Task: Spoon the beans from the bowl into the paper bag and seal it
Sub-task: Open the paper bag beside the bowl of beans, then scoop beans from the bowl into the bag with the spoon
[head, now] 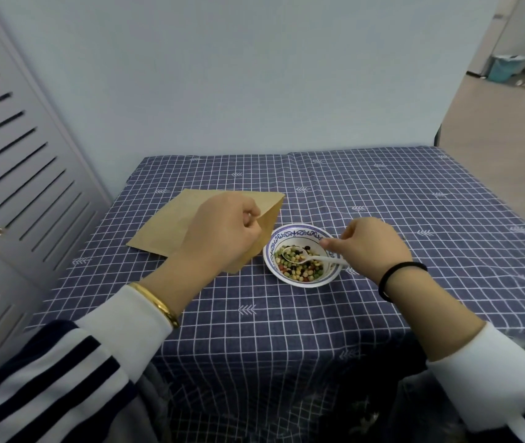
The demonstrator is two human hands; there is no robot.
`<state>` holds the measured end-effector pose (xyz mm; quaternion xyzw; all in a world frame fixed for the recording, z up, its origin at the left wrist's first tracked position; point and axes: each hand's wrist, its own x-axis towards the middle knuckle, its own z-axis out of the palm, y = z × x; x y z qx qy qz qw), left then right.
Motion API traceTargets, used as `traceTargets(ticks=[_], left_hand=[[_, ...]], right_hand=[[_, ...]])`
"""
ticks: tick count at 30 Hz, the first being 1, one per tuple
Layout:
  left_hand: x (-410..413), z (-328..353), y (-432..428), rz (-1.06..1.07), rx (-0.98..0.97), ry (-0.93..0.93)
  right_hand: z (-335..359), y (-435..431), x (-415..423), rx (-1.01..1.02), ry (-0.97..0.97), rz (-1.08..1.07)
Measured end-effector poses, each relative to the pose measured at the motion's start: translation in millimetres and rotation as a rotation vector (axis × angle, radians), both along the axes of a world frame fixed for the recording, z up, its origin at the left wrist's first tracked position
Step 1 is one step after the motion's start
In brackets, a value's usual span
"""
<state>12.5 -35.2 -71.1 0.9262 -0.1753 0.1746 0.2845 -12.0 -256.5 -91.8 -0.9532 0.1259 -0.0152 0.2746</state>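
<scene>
A white bowl with a blue patterned rim (299, 231) sits mid-table and holds mixed green, yellow, red and black beans (302, 270). A white plastic spoon (315, 258) lies with its head in the bowl, a few beans on it. My right hand (366, 247) grips the spoon's handle at the bowl's right rim. A flat brown paper bag (171, 222) lies left of the bowl, its open end toward the bowl. My left hand (222, 231) pinches the bag's upper edge near the mouth, lifting it slightly.
The table wears a navy grid-pattern cloth (414, 203) and stands against a pale wall. A louvred grey cabinet door (14, 187) runs along the left. Open floor and a blue bin (505, 70) lie far right.
</scene>
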Motion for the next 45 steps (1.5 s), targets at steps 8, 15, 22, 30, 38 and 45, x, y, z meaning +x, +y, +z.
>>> traceTargets(ticks=[8,15,22,30,38,45], left_hand=[[-1.2,0.1,-2.4,0.013,-0.01,0.026],[-2.2,-5.5,-8.5,0.028,-0.019,0.055],[-3.7,-12.5,-14.6,0.026,-0.048,0.108],[-4.9,-13.2,-16.0,0.025,-0.075,0.127],[-6.5,-8.8,-15.8,0.027,-0.097,0.138],[-5.8,-8.9,-14.0,0.03,-0.103,0.15]], right_hand=[[-0.5,-13.5,-15.9,0.158,0.127,0.017],[-1.1,-14.5,-22.9,0.299,-0.164,-0.007],[-12.0,-16.9,-31.2,-0.047,-0.321,0.019],[-15.4,-12.5,-41.0,-0.125,-0.37,0.142],[-15.7,-7.2,-33.1,0.002,-0.439,0.11],[-16.3,-8.1,-36.2,0.049,-0.397,0.175]])
